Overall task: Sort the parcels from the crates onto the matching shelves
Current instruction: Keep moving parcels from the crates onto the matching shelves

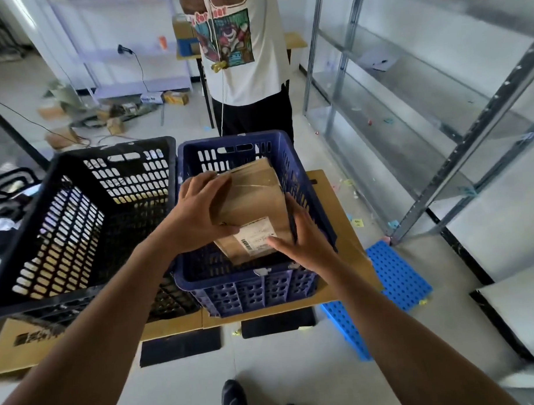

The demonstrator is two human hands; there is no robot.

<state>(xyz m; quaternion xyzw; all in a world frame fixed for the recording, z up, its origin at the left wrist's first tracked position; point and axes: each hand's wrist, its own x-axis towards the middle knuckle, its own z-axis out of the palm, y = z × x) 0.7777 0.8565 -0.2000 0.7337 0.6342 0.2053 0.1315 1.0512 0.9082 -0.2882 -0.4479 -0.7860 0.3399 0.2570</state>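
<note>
Seen from above, two bare forearms reach forward over a pale tiled floor, with the toes of dark shoes [233, 396] at the bottom edge. Both hands are inside a blue plastic crate [232, 283], holding a brown cardboard parcel [253, 196]. The left hand [199, 213] curls over the parcel's left edge, fingers on top and thumb at the near corner. The right hand [304, 234] clasps the right side, its thumb lying on a white shipping label [256, 237] stuck near the parcel's near end, its fingers running down the right edge. The parcel sits tilted within the crate, its far end higher than its near end.

Just to the left, touching the blue crate, stands a black plastic crate [64, 227] with slotted walls. Both crates rest on flat sheets of cardboard [335, 200] laid on the floor. A blue perforated mat [395, 276] lies to the right of the cardboard.

Farther right stands a set of grey metal shelves [376, 86]. Behind the blue crate stands another person in a white printed T-shirt [246, 66] and dark trousers. Small boxes [114, 122] lie scattered on the floor at the far left.
</note>
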